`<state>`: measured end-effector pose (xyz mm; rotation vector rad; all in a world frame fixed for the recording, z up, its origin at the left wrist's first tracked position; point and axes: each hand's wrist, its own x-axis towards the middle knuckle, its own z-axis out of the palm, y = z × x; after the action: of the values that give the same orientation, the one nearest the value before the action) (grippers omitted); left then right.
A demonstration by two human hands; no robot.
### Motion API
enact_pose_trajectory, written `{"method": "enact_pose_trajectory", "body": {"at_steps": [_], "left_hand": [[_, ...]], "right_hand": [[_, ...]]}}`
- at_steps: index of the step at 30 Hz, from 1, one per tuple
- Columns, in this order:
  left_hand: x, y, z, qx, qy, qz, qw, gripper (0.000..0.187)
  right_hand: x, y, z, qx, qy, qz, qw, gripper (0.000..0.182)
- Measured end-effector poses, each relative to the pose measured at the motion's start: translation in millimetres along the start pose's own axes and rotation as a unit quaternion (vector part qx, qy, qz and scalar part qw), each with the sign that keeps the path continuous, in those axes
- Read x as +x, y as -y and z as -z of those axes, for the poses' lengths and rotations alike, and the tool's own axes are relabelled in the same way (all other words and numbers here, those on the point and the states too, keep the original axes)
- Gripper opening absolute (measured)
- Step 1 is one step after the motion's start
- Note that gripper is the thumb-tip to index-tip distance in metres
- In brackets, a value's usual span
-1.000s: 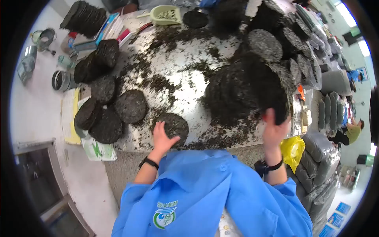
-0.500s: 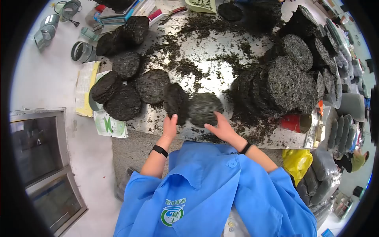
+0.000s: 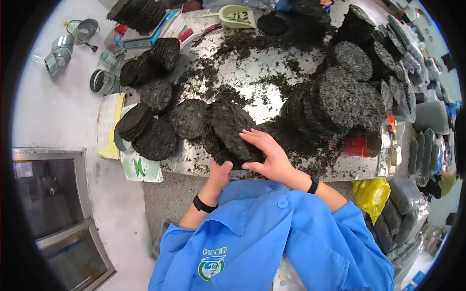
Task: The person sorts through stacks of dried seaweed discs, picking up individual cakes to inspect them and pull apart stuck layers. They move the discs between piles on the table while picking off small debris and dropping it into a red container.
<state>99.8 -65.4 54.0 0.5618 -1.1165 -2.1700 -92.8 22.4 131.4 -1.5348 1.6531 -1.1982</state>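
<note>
Tilted between my two hands is a thick dark stack of dried seaweed cakes [image 3: 230,128], round and flaky. My left hand [image 3: 220,175] grips its lower left edge, thumb showing and fingers mostly hidden beneath. On its right side, my right hand [image 3: 269,156] presses with fingers bent round the edge. Just left of the held stack lies another round seaweed cake [image 3: 188,119], with a darker cake [image 3: 155,139] beside it. To the right stands a large pile of seaweed cakes [image 3: 340,99], leaning over in overlapping rows.
Seaweed crumbs litter the metal table [image 3: 228,68]. A pale green dustpan [image 3: 237,17] and a red-bristled brush [image 3: 187,36] lie at the back. More cakes [image 3: 162,53] stand at the back left. A red container [image 3: 357,145] sits near the right front edge, above a yellow bag [image 3: 371,194].
My right hand has brought the separate cake leftward against the one in my left hand; they now form one tilted stack. The camera view has shifted slightly.
</note>
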Motion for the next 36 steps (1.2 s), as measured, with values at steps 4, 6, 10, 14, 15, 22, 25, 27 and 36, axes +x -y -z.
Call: {"method": "enact_pose_trajectory", "body": {"at_steps": [4,6,10,14,15,22,25,27,36], "left_hand": [[7.1,-8.9,-19.0,-0.108,-0.051,0.031,0.992,0.050],[13.8,-17.9,-25.7,-0.113,-0.064,0.015,0.991,0.046],[20.4,-22.4,-35.2,-0.112,-0.079,0.025,0.990,0.037],[24.5,-9.6,-41.0,-0.114,-0.066,0.035,0.991,0.036],[26.6,-11.3,-50.5,-0.113,-0.073,0.046,0.990,0.037],[42.1,-24.0,-76.2,-0.129,-0.072,0.052,0.988,0.043],[49.4,-29.2,-110.5,-0.100,-0.008,0.053,0.994,0.047],[52.6,-18.1,-135.2,-0.067,0.029,0.072,0.995,0.049],[69.6,126.9,-58.0,0.598,0.092,-0.010,0.796,0.072]], "right_hand": [[-25.3,24.1,50.7,0.006,-0.215,-0.166,0.962,0.045],[-39.0,14.1,86.3,-0.067,-0.380,-0.098,0.917,0.030],[-55.5,18.0,161.8,0.259,-0.455,-0.096,0.846,0.027],[-70.7,6.4,210.5,0.249,-0.517,-0.056,0.817,0.030],[-70.1,15.2,215.1,-0.009,-0.547,-0.050,0.836,0.031],[-88.0,20.0,210.9,-0.430,-0.176,0.030,0.885,0.071],[-99.0,16.1,168.1,0.086,-0.250,-0.069,0.962,0.070],[-94.5,2.1,140.8,0.384,-0.237,-0.117,0.885,0.067],[-104.9,-9.0,202.1,-0.080,-0.434,0.001,0.897,0.039]]}}
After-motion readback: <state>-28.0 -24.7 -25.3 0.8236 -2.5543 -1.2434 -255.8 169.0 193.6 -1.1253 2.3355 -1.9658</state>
